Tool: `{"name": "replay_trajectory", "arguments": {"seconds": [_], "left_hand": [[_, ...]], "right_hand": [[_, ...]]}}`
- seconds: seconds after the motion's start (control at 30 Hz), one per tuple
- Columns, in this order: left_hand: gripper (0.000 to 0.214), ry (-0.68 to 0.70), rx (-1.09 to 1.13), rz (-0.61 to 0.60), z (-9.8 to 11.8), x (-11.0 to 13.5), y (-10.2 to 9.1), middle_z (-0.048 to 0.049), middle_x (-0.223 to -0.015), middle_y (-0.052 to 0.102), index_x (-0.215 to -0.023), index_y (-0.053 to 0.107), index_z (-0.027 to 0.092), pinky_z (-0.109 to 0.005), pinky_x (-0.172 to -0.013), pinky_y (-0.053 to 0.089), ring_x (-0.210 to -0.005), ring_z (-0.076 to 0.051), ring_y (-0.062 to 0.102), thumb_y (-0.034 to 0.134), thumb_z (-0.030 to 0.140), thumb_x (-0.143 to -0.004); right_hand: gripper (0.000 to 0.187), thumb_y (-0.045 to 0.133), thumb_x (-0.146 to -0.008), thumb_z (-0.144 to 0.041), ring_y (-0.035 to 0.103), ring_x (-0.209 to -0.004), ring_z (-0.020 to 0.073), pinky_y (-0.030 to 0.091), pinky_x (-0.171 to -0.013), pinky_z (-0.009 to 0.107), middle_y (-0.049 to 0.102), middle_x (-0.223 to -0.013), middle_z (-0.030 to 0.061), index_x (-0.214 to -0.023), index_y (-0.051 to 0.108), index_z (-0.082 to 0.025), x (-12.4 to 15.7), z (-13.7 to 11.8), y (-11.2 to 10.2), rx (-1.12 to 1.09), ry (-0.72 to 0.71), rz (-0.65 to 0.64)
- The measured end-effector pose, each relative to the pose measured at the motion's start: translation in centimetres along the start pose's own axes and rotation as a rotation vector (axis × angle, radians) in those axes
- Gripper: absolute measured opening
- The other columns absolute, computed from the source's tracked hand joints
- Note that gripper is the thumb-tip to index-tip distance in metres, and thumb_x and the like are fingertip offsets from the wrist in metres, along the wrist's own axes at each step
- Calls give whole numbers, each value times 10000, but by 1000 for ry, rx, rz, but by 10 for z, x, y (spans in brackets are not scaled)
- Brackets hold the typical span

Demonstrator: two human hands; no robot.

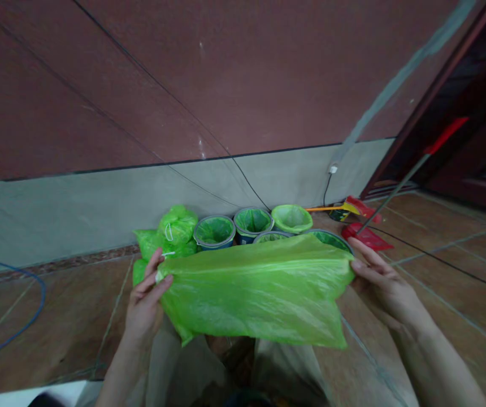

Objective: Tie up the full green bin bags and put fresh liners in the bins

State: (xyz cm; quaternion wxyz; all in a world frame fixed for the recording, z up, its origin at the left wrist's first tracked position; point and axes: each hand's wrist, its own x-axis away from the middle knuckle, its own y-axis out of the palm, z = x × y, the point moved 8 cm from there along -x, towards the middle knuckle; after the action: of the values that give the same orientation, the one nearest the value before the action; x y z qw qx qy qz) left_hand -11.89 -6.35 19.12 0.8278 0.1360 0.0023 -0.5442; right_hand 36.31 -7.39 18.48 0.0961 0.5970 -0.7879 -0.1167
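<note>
A green plastic bag (pixel 255 294) is stretched out flat between my two hands, above my knees. My left hand (pixel 145 297) pinches its upper left corner, where a bit of white shows. At the upper right corner, my right hand (pixel 381 280) grips the bag between thumb and fingers. Behind the bag stand several bins lined with green bags, among them a left bin (pixel 214 232), a middle bin (pixel 253 221) and one with a paler liner (pixel 291 218). The bag partly covers the nearer bins. Tied, filled green bags (pixel 177 223) are heaped left of them.
A red dustpan (pixel 368 236) with a long handle stands on the tiled floor at right, near a red and yellow broom head (pixel 359 208). A black cable crosses the floor there. A blue hose (pixel 42 294) curves at far left. The wall (pixel 99 209) runs behind the bins.
</note>
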Motion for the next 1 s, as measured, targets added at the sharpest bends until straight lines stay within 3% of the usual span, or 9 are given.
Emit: {"name": "replay_trajectory", "arguments": {"seconds": [0.17,0.3,0.37,0.5,0.6,0.67,0.77,0.93,1.0], "left_hand": [[194,226,26,-36,62,7,-12,-50,-1362,617,-809,787,228,-421,-1056,478,-1303,-304,517,819,303,-632],[153,412,-179,-119,104,14,-19,-28,-909,766,-775,790,261,-507,-1085,450,-1142,-300,628,802,371,-670],[149,433,-295,-124,110,15,-27,-9,-902,766,-791,790,285,-493,-1103,438,-1080,-284,659,799,383,-679],[338,353,-399,-52,102,15,-52,10,-1056,755,-961,771,325,-402,-901,585,-973,-253,698,825,407,-638],[439,283,-553,-70,92,16,-55,8,-939,762,-989,754,293,-318,-671,616,-763,-207,699,857,403,-576],[505,198,-602,-119,85,18,-51,8,-836,749,-1010,737,262,-292,-597,604,-695,-197,685,872,399,-543],[651,-15,-501,-144,71,28,-44,-11,-810,742,-1103,695,252,-317,-585,609,-731,-248,701,887,424,-505],[794,-274,-299,-107,48,53,-39,-38,-943,761,-1235,640,300,-343,-682,621,-896,-323,713,893,413,-491],[804,-301,-283,-97,39,55,-44,-41,-1003,760,-1264,625,312,-332,-674,618,-930,-326,710,880,421,-509]], "right_hand": [[286,815,-690,-312,688,-765,138,556,-695,212,763,-891,15,-969,759,-282,14,5,9,23,53,-31],[510,797,-710,-352,688,-924,186,551,-823,280,751,-1028,55,-1202,682,-280,32,3,30,156,97,-252],[641,808,-698,-337,674,-992,211,542,-873,324,723,-1133,64,-1305,605,-291,40,6,42,279,103,-360],[577,768,-731,-351,668,-946,223,549,-822,351,685,-1182,71,-1280,608,-274,46,20,59,634,32,-435],[242,641,-829,-363,659,-861,216,528,-815,358,696,-985,67,-1013,733,-234,43,26,67,944,-88,-434],[212,603,-850,-377,647,-950,231,508,-865,357,681,-1014,83,-878,749,-226,39,21,68,1007,-174,-400],[222,664,-798,-436,595,-1134,252,497,-901,321,644,-1210,87,-820,734,-226,31,12,62,771,-208,-313],[309,743,-710,-506,618,-562,166,494,-531,262,698,-712,2,-877,691,-251,16,48,51,308,152,-196],[365,795,-649,-498,610,-522,167,495,-517,272,700,-678,2,-894,705,-242,16,62,61,242,249,-247]]}}
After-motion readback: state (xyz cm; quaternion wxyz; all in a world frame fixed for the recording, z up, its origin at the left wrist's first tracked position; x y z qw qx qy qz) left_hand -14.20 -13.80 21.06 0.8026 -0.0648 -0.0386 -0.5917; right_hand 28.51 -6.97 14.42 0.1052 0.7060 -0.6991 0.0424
